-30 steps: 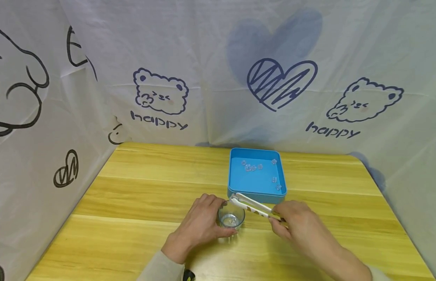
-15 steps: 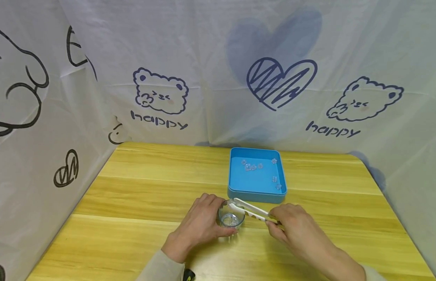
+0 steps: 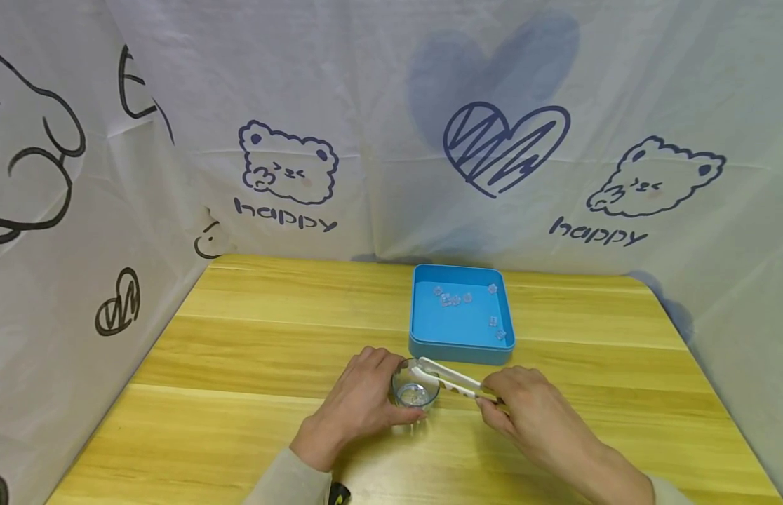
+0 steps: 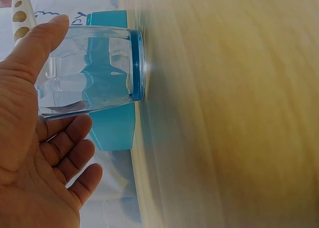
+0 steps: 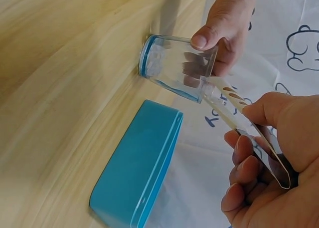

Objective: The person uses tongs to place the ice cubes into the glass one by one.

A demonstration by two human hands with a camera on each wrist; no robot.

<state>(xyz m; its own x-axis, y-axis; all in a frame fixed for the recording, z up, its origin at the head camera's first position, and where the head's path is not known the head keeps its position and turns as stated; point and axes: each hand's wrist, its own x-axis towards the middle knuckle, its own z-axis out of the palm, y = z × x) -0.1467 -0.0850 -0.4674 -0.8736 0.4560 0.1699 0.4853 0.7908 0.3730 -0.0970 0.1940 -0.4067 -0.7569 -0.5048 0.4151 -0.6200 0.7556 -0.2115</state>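
Note:
My left hand (image 3: 360, 400) steadies a clear drinking glass (image 4: 109, 63) upright on the table, thumb and index finger around its upper part. Small clear pieces (image 5: 155, 60) lie at the bottom of the glass, visible through its side in the right wrist view. Pinched in my right hand (image 3: 530, 403) are small white tongs (image 3: 457, 388) with brown spots and a metal bend. Their two tips sit at the mouth of the glass, spread a little apart, with nothing showing between them.
Right behind the glass stands a shallow blue tray (image 3: 461, 352) holding several clear star-shaped pieces (image 3: 455, 301). Wooden tabletop (image 3: 259, 358) extends around both. White printed cloth (image 3: 379, 140) hangs along the back and sides.
The tongs have come down from above the rim to the glass's mouth, and their tips have parted. The clear piece held between them has been let go. My left hand stays put.

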